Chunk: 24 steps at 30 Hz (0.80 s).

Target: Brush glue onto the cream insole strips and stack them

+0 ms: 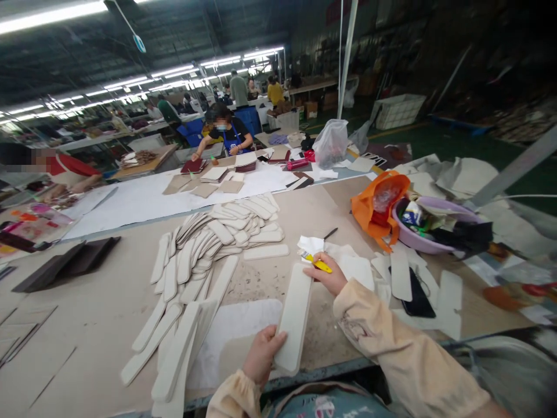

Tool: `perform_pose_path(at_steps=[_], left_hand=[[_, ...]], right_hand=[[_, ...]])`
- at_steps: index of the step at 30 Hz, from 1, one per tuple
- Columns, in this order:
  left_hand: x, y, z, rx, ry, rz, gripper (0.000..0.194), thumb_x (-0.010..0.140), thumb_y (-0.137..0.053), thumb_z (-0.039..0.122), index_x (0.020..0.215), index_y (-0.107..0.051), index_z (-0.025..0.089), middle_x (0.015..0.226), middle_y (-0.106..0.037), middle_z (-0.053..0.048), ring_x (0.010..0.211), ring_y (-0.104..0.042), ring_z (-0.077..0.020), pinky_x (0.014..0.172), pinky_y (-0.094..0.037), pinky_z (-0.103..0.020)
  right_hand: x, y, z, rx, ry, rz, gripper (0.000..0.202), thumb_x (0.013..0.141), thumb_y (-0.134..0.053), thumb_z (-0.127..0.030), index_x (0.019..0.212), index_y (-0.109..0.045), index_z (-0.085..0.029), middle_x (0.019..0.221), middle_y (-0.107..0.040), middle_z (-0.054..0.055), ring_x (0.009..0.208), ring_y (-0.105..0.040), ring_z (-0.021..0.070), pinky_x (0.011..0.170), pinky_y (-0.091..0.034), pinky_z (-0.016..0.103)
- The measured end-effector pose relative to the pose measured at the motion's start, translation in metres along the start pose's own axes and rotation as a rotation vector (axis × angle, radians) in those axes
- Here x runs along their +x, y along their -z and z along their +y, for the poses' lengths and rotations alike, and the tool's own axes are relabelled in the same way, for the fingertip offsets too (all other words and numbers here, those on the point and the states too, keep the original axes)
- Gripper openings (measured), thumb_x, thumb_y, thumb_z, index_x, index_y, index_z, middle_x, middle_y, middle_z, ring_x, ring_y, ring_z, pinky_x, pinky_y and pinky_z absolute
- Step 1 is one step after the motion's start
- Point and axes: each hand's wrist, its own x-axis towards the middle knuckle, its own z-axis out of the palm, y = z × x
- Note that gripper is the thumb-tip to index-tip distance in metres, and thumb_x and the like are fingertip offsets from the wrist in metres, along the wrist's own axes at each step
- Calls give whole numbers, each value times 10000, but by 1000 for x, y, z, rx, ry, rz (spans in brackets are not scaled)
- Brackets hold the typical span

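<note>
1. The held strip (294, 319): pale, smooth and matt; material uncertain.
2. The piled strips (221, 232): the same flat, matt finish.
3. The yellow handle (323, 266): smooth, apparently plastic.
4. The table covering (100, 325): matt and paper-like, with rough-looking stains.
5. The orange bag (362, 204): crinkled plastic, slightly glossy.
6. The lilac basin (418, 241): smooth plastic.
7. The translucent bag (331, 142): thin, wrinkled, shiny plastic.
8. The peach sleeve (404, 354): soft, matt cloth.
9. The dark sheets (65, 267): matt; material unclear.

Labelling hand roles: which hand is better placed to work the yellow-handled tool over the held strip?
Probably the right hand: it holds the yellow-handled tool by the far end of the pale strip. The left hand grips its near end.
</note>
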Motion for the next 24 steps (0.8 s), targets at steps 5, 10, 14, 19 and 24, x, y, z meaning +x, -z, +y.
perform_pose_path(at_steps=[5, 10, 14, 19, 24], left_hand=[[15, 37, 6, 68, 25, -35, 440, 636, -704, 472, 865, -665, 98, 671, -671, -62, 583, -587, -145, 538, -420, -227], [52, 83, 41, 284, 65, -102, 476, 586, -701, 541, 777, -647, 108, 656, -650, -44, 540, -547, -124, 507, -371, -213], [110, 110, 103, 747, 21, -156, 528, 621, -598, 612, 831, -630, 128, 711, -652, -39, 610, -571, -148, 556, -416, -238], [205, 129, 177, 1023, -3, -124, 373, 596, -650, 490, 766, -645, 159, 648, -639, -4, 616, -571, -166, 564, -427, -250], [268, 128, 195, 1299, -139, 120, 331, 610, -672, 311, 890, -647, 136, 894, -658, -103, 947, -577, -284, 830, -420, -364]], right_hand=[[10, -3, 27, -282, 33, 29, 296, 688, -663, -394, 783, -438, -226, 689, -533, -43, 584, -504, 133, 524, -459, 265], [19, -9, 36, -442, 51, 90, 253, 742, -608, -396, 825, -429, -237, 853, -632, 2, 669, -584, 174, 621, -482, 318], [40, -14, 27, -550, 98, 171, 250, 747, -601, -391, 851, -431, -240, 924, -650, 26, 677, -604, 191, 655, -477, 341], [73, -22, 18, -663, 141, 254, 225, 765, -591, -376, 883, -442, -255, 970, -655, 39, 723, -627, 217, 692, -483, 369], [54, -30, 13, -763, 198, 219, 188, 792, -591, -320, 888, -441, -261, 1091, -627, 48, 946, -618, 237, 807, -476, 374]])
